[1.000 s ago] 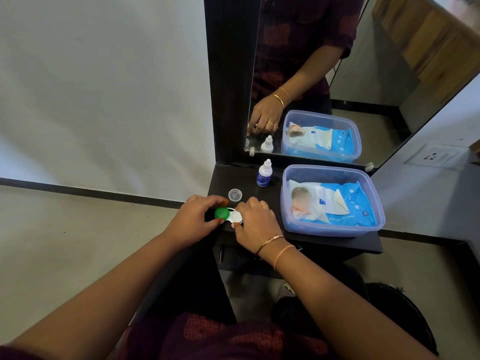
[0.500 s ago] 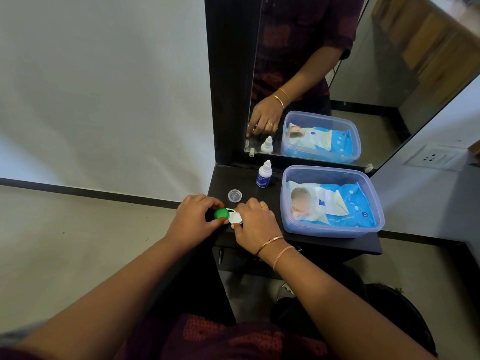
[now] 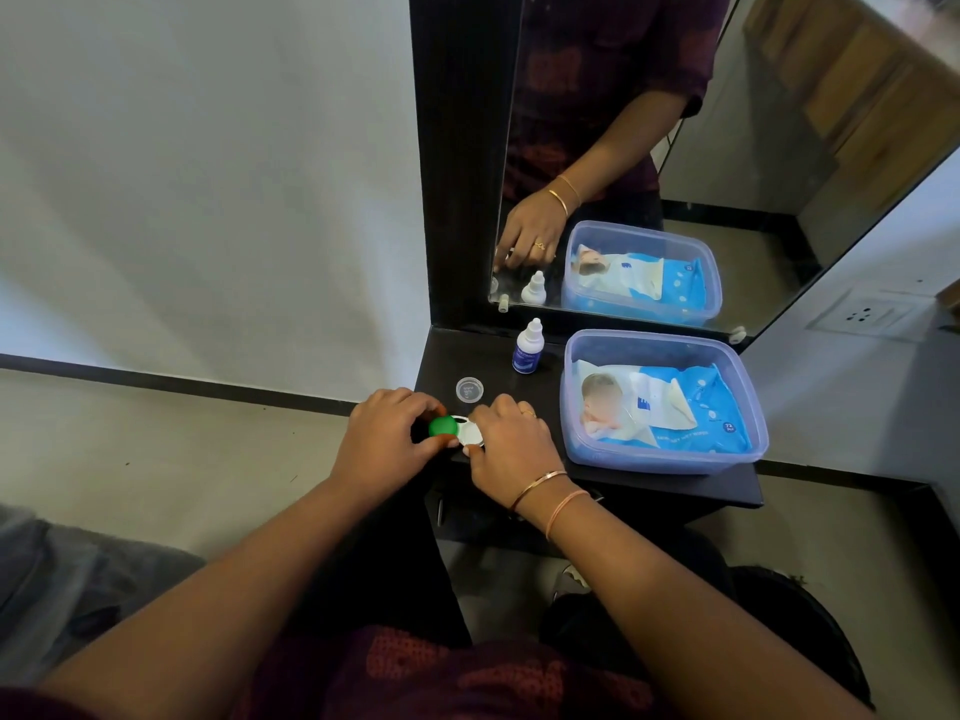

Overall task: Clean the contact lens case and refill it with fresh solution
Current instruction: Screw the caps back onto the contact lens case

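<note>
At shelf (image 3: 447,366) edge, left grip (image 3: 384,433), right grip (image 3: 511,449) unchanged on case (image 3: 467,434)

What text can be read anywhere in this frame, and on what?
"72": round dark badge on the wipes pack in the plastic tub.
Other print on that pack: too blurred to read.
Label on the dropper bottle: too small to read.
Markings on the clear cap: unreadable.

Wipes pack (image 3: 670,407) lies inside plastic tub (image 3: 660,461).
</note>
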